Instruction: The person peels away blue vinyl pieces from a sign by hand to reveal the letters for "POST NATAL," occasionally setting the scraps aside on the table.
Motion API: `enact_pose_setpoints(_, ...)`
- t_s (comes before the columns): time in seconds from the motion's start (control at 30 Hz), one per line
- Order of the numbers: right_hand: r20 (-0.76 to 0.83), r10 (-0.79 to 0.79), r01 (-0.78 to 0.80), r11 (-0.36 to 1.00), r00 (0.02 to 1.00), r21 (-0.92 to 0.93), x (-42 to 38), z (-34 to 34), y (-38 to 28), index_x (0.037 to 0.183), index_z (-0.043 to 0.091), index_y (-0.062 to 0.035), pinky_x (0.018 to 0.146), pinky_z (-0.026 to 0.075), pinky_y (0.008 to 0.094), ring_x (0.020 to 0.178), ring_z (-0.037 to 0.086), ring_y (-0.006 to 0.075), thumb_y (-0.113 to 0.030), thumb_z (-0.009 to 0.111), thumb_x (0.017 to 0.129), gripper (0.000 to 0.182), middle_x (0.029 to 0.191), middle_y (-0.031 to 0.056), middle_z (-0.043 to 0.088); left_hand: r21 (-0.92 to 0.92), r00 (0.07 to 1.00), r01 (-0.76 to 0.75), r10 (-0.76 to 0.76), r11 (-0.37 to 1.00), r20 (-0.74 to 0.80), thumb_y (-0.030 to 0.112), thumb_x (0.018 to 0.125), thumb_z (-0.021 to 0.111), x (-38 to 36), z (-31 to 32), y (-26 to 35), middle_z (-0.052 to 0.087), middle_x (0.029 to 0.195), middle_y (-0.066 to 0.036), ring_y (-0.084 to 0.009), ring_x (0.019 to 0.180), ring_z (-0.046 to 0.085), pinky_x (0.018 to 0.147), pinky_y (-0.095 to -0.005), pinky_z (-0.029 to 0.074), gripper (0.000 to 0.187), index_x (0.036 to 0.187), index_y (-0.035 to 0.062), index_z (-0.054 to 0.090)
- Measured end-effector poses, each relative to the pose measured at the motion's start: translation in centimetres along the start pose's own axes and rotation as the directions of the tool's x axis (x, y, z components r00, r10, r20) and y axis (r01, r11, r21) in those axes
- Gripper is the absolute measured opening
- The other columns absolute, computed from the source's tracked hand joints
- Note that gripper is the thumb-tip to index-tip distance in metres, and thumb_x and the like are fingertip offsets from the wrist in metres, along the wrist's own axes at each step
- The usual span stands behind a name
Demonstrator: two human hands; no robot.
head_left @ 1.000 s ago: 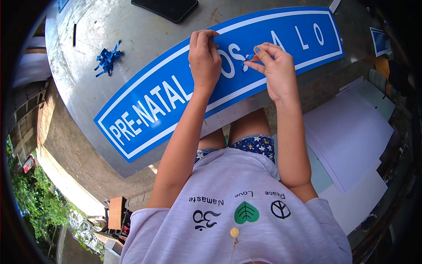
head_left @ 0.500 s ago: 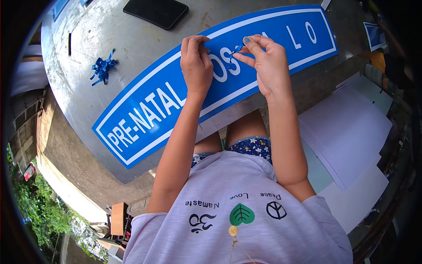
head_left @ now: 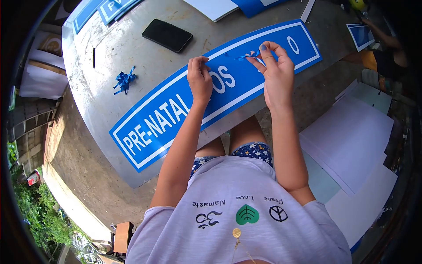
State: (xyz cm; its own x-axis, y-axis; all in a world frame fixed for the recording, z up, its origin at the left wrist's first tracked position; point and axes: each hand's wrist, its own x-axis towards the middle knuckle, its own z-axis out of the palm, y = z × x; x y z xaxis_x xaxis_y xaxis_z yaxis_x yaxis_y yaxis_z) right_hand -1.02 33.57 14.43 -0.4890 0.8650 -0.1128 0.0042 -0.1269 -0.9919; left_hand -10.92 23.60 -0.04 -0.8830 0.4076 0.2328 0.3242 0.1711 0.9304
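Note:
A long blue sign (head_left: 162,134) with white lettering and a white border lies across the metal table in front of me. My left hand (head_left: 200,81) rests on it over the letters after "PRE-NATAL", fingers curled together; whether anything is in them is hidden. Above the sign's right part, my right hand (head_left: 278,72) pinches a thin, twisted blue strip (head_left: 241,57) between thumb and fingers. The strip's loose end reaches left toward my left hand. A tangled clump of blue strips (head_left: 125,80) sits on the table left of the sign.
A black phone (head_left: 167,35) lies beyond the sign on the metal table (head_left: 103,105). More blue signs (head_left: 115,9) and white sheets (head_left: 213,8) are at the far edge. Large white sheets (head_left: 347,136) are at my right. Another person's arm (head_left: 387,37) shows at upper right.
My right hand has moved right along the sign, and the blue strip now stretches sideways from it. My left hand stays at the same letters. The view has shifted, showing more of the table's far side.

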Motion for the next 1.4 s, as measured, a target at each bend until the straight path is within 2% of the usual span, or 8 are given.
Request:
enact_pose_setpoints(0.2,-0.185,-0.159,0.204,0.944,0.97,0.258,-5.2,-5.1,-3.4,0.106,0.051,-0.002,0.086,0.057,0.0341,0.093,0.058,0.0132,-0.012,0.054,0.097,0.014,0.103,0.0077,0.053,-0.087,0.972,-0.05,0.028,0.995,-0.235,-0.004,0.091,0.049,0.6,-0.8,2.0,0.062,0.081,-0.007,-0.0119,0.069,0.058,0.064,-0.0254,0.048,0.014,0.096,0.0017,0.06)
enact_pose_setpoints(0.47,-0.149,-0.189,0.24,0.814,0.97,0.529,-12.3,-9.5,-5.8,0.111,0.05,-0.0058,0.095,0.051,0.0379,0.097,0.057,0.0151,-0.019,0.048,0.1,0.017,0.111,0.0058,0.05,-0.305,0.999,0.013,-0.027,0.952,-0.043,0.003,0.093,0.048,-1.2,-4.7,9.2,0.063,0.086,-0.005,-0.0109,0.077,0.057,0.069,-0.0244,0.046,0.014,0.098,0.0017,0.06)
enact_pose_setpoints(0.6,-0.091,-0.187,0.2,0.723,0.978,0.661,-14.6,-10.3,-6.2,0.113,0.051,-0.0058,0.096,0.051,0.0382,0.098,0.056,0.0161,-0.02,0.047,0.1,0.019,0.112,0.0051,0.05,-0.514,0.894,0.414,-0.23,0.751,0.385,0.01,0.095,0.053,-5.5,-6.3,14.7,0.061,0.1,-0.008,-0.0128,0.083,0.059,0.081,-0.0265,0.045,0.018,0.109,-0.0002,0.055)
enact_pose_setpoints(0.7,-0.076,-0.18,0.183,0.709,0.981,0.681,-16.1,-10.4,-6.1,0.112,0.052,-0.0057,0.097,0.05,0.0391,0.099,0.056,0.0166,-0.02,0.047,0.1,0.019,0.114,0.0052,0.05,-0.493,0.791,0.506,-0.152,0.708,0.593,0.031,0.095,0.06,-8.2,-7.8,18.9,0.063,0.106,-0.004,-0.0099,0.093,0.061,0.085,-0.026,0.04,0.036,0.12,0.0055,0.055)
enact_pose_setpoints(0.97,0.036,-0.15,0.076,0.68,0.988,0.729,-19.0,-8.9,-5.6,0.11,0.053,-0.0072,0.096,0.05,0.0373,0.098,0.056,0.0159,-0.021,0.047,0.101,0.018,0.112,0.0034,0.052,-0.47,0.64,0.672,-0.129,0.572,0.758,0.034,0.09,0.068,-11.4,-9.7,20.7,0.065,0.098,0.001,-0.0081,0.094,0.058,0.089,-0.0281,0.038,0.027,0.105,0.0109,0.065)
enact_pose_setpoints(1.2,0.058,-0.214,0.165,0.873,0.975,0.458,-18.4,-6.0,-3.8,0.114,0.047,-0.0096,0.089,0.054,0.0375,0.099,0.057,0.0157,-0.024,0.045,0.101,0.019,0.112,0.0064,0.049,-0.533,0.856,0.349,-0.032,0.771,0.516,0.024,0.09,0.068,-9.0,-10.5,17.7,0.066,0.083,-0.004,-0.0096,0.079,0.059,0.075,-0.0259,0.045,0.019,0.088,0.0053,0.065)
enact_pose_setpoints(1.27,0.061,-0.206,0.177,0.932,0.977,0.316,-17.0,-5.1,-1.7,0.117,0.042,-0.0083,0.086,0.055,0.0391,0.1,0.057,0.018,-0.026,0.044,0.102,0.023,0.117,0.0093,0.043,-0.176,0.914,0.038,0.037,0.984,0.404,0.021,0.089,0.069,-7.4,-11.2,16.4,0.066,0.077,-0.007,-0.0116,0.071,0.06,0.066,-0.0277,0.047,0.022,0.091,-0.0001,0.065)
enact_pose_setpoints(1.4,0.03,-0.128,0.125,0.989,0.991,0.073,-14.6,-6.2,2.6,0.122,0.037,-0.0107,0.085,0.054,0.0418,0.109,0.053,0.0209,-0.031,0.043,0.102,0.029,0.123,0.007,0.036,0.098,0.933,0.044,-0.076,0.994,0.35,0.02,0.088,0.068,-2.2,-12.3,12.5,0.067,0.076,-0.011,-0.014,0.069,0.061,0.062,-0.0286,0.047,0.024,0.095,-0.0032,0.067)
